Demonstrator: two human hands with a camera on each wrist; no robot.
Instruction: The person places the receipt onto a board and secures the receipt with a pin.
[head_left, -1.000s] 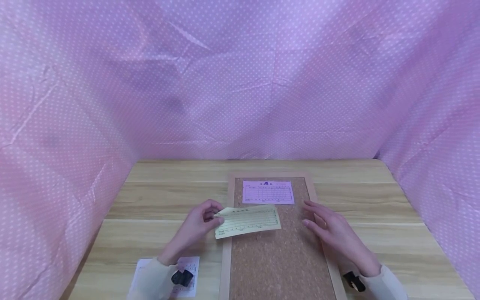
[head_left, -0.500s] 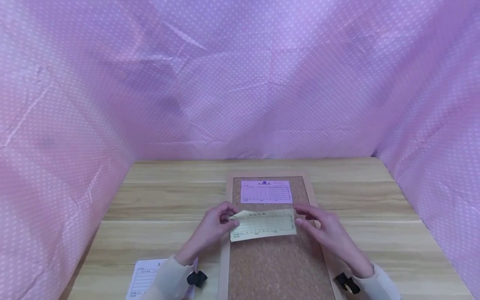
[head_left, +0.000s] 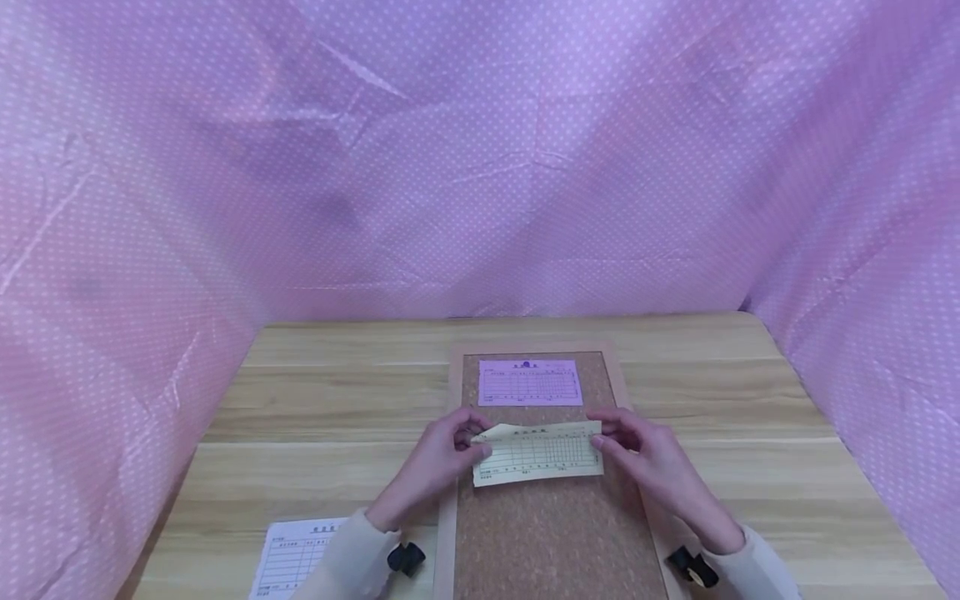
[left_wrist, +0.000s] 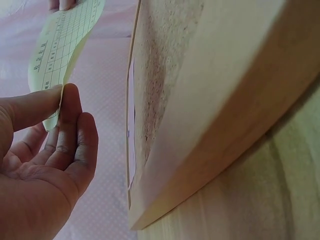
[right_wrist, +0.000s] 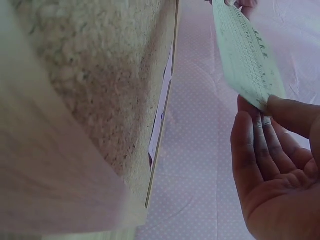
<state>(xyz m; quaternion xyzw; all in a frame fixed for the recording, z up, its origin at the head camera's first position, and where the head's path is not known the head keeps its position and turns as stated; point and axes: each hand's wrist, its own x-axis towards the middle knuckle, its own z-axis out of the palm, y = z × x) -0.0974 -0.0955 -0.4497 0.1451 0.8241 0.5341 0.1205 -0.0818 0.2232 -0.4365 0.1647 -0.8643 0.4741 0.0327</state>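
Observation:
A pale yellow printed form slip (head_left: 536,454) hangs over the cork board (head_left: 555,533), stretched between both hands. My left hand (head_left: 442,454) pinches its left edge between thumb and fingers; in the left wrist view the paper bends near the thumb (left_wrist: 37,107). At the opposite edge my right hand (head_left: 652,462) pinches the slip, thumb on the printed face, as the right wrist view also shows. A purple form slip (head_left: 530,385) lies on the upper part of the board, with a dark round pin (head_left: 527,364) at its top middle.
A white form slip (head_left: 296,554) lies on the wooden table (head_left: 337,400) at lower left, partly under the left sleeve (head_left: 348,558). The board has a raised wooden frame (head_left: 448,533). Pink dotted cloth (head_left: 510,167) surrounds the table on the back and sides.
The left hand has carried the yellow slip rightward over the board. The right hand, apart from it a second ago, has taken hold of its right edge.

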